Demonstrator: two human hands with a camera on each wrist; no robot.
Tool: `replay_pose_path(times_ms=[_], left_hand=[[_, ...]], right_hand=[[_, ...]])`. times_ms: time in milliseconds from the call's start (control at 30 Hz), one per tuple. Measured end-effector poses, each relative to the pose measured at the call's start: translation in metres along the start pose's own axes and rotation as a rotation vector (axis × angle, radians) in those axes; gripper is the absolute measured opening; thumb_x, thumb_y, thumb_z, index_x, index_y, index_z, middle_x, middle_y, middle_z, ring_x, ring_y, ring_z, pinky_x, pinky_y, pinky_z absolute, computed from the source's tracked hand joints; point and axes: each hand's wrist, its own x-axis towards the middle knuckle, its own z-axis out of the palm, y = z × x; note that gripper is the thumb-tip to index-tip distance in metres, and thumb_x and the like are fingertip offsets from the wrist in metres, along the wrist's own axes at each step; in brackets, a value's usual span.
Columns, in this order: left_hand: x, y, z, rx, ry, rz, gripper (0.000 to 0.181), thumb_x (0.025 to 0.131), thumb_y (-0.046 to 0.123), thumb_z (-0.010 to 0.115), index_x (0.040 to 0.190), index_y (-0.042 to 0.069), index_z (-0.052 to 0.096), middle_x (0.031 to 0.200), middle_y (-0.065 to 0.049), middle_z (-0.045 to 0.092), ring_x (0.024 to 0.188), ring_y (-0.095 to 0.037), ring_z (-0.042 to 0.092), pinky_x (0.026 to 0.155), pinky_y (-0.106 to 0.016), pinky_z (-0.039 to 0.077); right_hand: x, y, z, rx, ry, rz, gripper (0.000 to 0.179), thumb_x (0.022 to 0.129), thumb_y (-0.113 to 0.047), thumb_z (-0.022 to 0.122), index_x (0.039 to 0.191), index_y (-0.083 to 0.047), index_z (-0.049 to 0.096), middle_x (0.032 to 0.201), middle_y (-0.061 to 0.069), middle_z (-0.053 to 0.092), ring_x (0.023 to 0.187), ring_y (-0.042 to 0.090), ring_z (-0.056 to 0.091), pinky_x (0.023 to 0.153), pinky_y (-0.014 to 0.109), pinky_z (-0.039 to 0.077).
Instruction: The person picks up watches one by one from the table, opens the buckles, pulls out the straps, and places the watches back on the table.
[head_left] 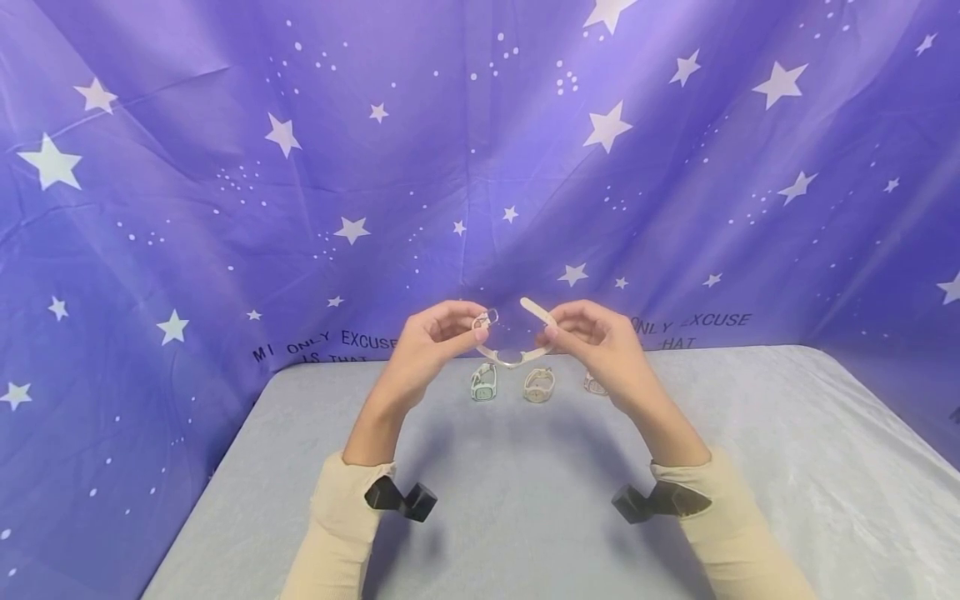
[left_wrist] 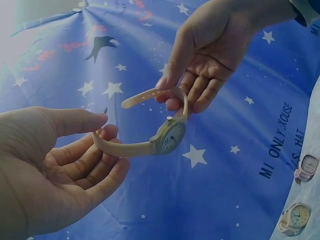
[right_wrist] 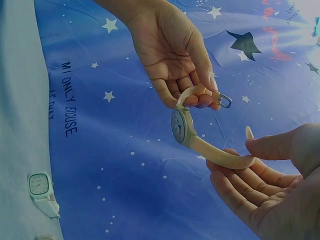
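Observation:
Both hands hold one pale cream wristwatch (left_wrist: 170, 136) in the air above the far part of the table, its strap unfastened and bent in a U. My left hand (head_left: 438, 342) pinches the buckle end between thumb and fingers; the metal buckle (right_wrist: 225, 101) sticks out past the fingertips. With thumb and fingers my right hand (head_left: 596, 337) pinches the other strap half, and its holed tip (left_wrist: 134, 101) points free. The round dial hangs at the bottom of the curve, between the hands.
On the grey cloth-covered table (head_left: 517, 517) behind the hands stand a green-faced square watch (head_left: 483, 385), a round beige watch (head_left: 537, 386) and a pinkish watch (head_left: 596, 384), partly hidden by the right hand. A purple star-printed curtain (head_left: 465, 167) hangs at the back.

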Motion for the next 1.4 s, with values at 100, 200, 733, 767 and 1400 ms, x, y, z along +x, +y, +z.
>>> replay_pose_path(times_ms=[100, 200, 733, 767, 1400], left_hand=[[0.0, -0.001, 0.001, -0.003, -0.005, 0.011, 0.029, 0.091, 0.005, 0.072, 0.119, -0.001, 0.067, 0.095, 0.003, 0.073, 0.087, -0.015, 0.067, 0.087, -0.027, 0.056], [0.0, -0.001, 0.002, -0.006, -0.006, 0.024, 0.03, 0.091, 0.005, 0.073, 0.119, -0.001, 0.067, 0.095, 0.004, 0.073, 0.088, -0.015, 0.066, 0.087, -0.027, 0.055], [0.002, -0.004, -0.001, -0.053, -0.075, 0.043, 0.032, 0.094, 0.004, 0.07, 0.123, -0.004, 0.062, 0.107, -0.005, 0.075, 0.101, -0.022, 0.072, 0.1, -0.037, 0.057], [0.002, -0.003, -0.002, -0.058, -0.08, 0.044, 0.032, 0.094, 0.003, 0.069, 0.124, -0.005, 0.062, 0.109, -0.008, 0.075, 0.102, -0.024, 0.072, 0.1, -0.038, 0.057], [0.0, 0.0, -0.039, 0.121, -0.094, -0.001, 0.027, 0.097, 0.006, 0.068, 0.12, -0.005, 0.059, 0.115, -0.031, 0.07, 0.099, -0.033, 0.074, 0.087, -0.04, 0.063]], right_hand=[[0.0, 0.0, 0.0, 0.017, -0.003, -0.002, 0.021, 0.097, -0.002, 0.064, 0.117, 0.002, 0.061, 0.095, -0.001, 0.077, 0.089, 0.013, 0.075, 0.089, 0.029, 0.061], [0.0, 0.001, 0.001, 0.028, -0.001, -0.006, 0.018, 0.097, -0.002, 0.064, 0.115, 0.0, 0.061, 0.096, 0.001, 0.077, 0.09, 0.014, 0.075, 0.09, 0.028, 0.061], [0.001, 0.004, 0.02, 0.112, 0.015, -0.051, 0.016, 0.098, -0.002, 0.063, 0.114, -0.001, 0.059, 0.098, 0.003, 0.077, 0.094, 0.017, 0.075, 0.092, 0.033, 0.061], [0.001, 0.004, 0.022, 0.118, 0.013, -0.054, 0.017, 0.098, -0.002, 0.063, 0.114, 0.001, 0.059, 0.1, 0.006, 0.077, 0.095, 0.017, 0.075, 0.093, 0.033, 0.061], [0.025, 0.016, 0.054, 0.138, -0.036, -0.005, 0.019, 0.1, -0.008, 0.063, 0.115, 0.001, 0.054, 0.115, 0.026, 0.072, 0.107, 0.029, 0.074, 0.1, 0.035, 0.057]])
